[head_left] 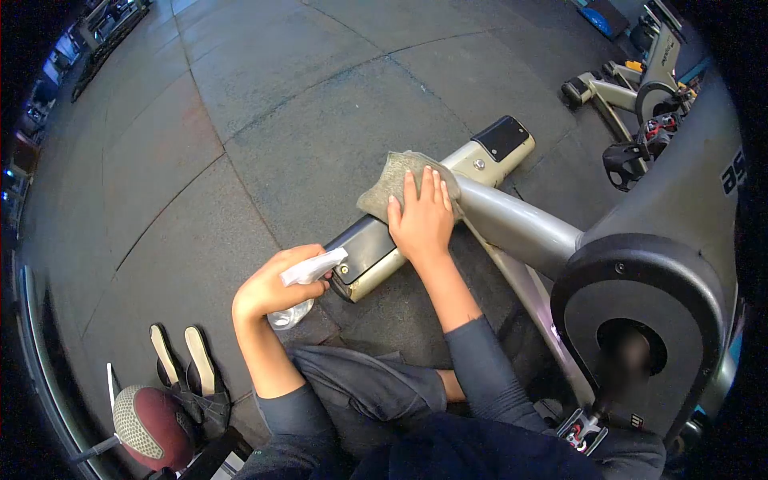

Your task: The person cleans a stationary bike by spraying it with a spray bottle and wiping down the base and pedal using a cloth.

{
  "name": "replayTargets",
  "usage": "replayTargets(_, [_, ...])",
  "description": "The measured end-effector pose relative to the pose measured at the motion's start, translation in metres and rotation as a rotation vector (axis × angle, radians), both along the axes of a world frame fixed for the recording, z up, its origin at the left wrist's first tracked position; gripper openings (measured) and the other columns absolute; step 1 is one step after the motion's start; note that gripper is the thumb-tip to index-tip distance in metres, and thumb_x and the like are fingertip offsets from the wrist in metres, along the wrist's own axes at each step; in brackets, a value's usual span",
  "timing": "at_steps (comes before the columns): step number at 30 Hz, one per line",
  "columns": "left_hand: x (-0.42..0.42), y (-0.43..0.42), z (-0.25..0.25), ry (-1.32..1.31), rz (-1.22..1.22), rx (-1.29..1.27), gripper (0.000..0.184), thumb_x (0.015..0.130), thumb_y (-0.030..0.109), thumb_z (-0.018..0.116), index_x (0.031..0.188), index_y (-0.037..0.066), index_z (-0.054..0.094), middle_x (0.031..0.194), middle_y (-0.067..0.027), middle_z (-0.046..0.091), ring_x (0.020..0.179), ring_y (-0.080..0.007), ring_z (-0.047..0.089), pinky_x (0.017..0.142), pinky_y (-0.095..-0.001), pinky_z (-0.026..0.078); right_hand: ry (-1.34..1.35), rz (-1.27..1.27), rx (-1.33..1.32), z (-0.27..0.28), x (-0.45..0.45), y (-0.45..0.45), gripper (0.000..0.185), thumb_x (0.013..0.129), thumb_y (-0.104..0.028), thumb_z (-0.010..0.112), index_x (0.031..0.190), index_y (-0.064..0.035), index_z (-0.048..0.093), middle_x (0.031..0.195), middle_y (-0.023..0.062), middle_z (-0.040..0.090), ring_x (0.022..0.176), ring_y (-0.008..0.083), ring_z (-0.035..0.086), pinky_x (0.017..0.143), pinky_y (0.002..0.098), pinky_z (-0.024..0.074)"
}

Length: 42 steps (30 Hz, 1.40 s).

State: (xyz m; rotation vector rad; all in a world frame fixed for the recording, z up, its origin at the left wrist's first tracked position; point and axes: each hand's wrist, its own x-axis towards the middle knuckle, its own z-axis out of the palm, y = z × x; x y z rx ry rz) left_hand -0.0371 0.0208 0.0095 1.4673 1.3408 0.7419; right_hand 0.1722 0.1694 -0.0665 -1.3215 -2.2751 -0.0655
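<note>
My left hand (276,282) is wrapped round the neck of a spray bottle with a white trigger head (314,266). Part of its clear body (290,315) shows below the hand. The nozzle points toward the near end of the bike's base bar (370,252), which has a black cover on top. My right hand (422,212) lies flat with fingers extended, pressing a grey-green cloth (392,178) onto the middle of that bar. The bar's far end (501,138) carries another black cover.
The exercise bike's silver frame (520,214) and round black housing (640,272) stand close at my right. A pair of sandals (202,360) and a maroon ball (156,424) are at lower left. Another bike (616,96) stands at upper right on the dark mat floor (264,96).
</note>
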Motion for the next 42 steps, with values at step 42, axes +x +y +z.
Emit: replayTargets(42, [-0.004, -0.002, -0.006, 0.030, 0.001, 0.080, 0.022, 0.074, 0.011, 0.068, 0.093, 0.001, 0.060, 0.084, -0.0122, 0.062, 0.079, -0.0262, 0.060, 0.072, -0.0354, 0.048, 0.317, 0.146, -0.310, -0.030, 0.025, -0.126, 0.064, 0.096, -0.023, 0.046, 0.152, 0.0002, 0.025, 0.158, 0.0308, 0.012, 0.145, 0.0516, 0.014, 0.117, 0.0559, 0.0162])
